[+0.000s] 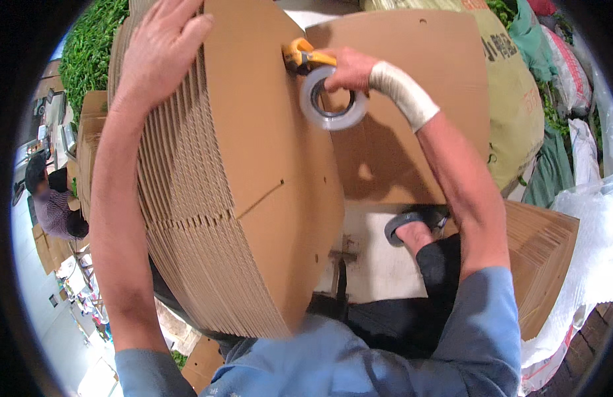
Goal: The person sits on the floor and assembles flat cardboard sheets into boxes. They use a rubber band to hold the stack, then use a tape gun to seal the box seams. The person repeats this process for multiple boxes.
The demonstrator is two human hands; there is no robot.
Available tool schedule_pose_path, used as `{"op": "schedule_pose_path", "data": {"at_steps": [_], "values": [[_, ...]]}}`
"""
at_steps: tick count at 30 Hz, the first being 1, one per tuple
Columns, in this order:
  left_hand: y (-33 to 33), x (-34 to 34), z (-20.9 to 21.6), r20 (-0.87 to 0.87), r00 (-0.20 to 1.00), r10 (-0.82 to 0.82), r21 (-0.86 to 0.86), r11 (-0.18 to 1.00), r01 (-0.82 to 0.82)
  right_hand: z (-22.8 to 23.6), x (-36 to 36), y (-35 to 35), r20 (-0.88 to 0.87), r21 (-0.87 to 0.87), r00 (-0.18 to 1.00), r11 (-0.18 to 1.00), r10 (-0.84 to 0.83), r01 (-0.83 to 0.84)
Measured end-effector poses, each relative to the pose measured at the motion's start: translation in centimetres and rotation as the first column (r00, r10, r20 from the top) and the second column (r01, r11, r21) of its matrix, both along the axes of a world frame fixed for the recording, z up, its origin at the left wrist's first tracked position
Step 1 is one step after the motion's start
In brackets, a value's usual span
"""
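A thick stack of flattened cardboard boxes [267, 126] stands close in front of me, its corrugated edges showing on the left. My left hand [159, 56] lies over those edges near the top of the stack, with its fingers stretched out and partly cut off by the picture's upper edge. In my right hand [353, 69] is a yellow tape dispenser [308, 57] that carries a roll of clear tape [308, 104]. Its front end meets the brown face of the stack near the upper right edge. White wrapping [404, 92] goes round my right wrist.
Behind the tape is another flat cardboard panel [412, 112], beside a yellow woven sack [518, 112]. More stacked cardboard [541, 258] lies at the lower right, next to clear plastic. Green vegetables [88, 59] fill the upper left. A person [55, 205] sits at the far left.
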State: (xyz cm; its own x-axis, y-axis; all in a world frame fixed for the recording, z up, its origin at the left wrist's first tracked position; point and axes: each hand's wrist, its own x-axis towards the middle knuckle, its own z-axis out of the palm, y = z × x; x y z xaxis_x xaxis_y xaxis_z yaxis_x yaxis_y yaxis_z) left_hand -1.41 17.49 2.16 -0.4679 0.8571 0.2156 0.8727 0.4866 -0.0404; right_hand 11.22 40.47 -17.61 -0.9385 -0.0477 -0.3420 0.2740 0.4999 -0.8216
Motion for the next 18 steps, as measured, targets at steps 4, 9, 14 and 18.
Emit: {"op": "schedule_pose_path", "data": {"at_steps": [4,9,14,18], "values": [[0.2,-1.0,-0.1,0.022,1.0,0.002,-0.035,0.999,-0.002,0.1,-0.1,0.2,0.064,0.054,0.998,0.998,0.019,-0.022],[-0.2,-1.2,-0.6,0.045,0.998,-0.037,0.023,0.999,0.036,1.2,4.6,-2.6,0.108,0.043,0.983,0.987,0.147,-0.152],[0.4,-1.1,-0.7,0.042,0.997,-0.067,0.023,0.998,0.066,-0.9,18.2,-8.3,0.102,-0.134,0.927,0.928,0.362,-0.348],[-0.1,-2.0,0.3,0.024,0.997,-0.079,-0.033,0.996,0.08,1.7,19.7,-9.3,0.201,-0.135,0.847,0.87,0.492,-0.473]]}}
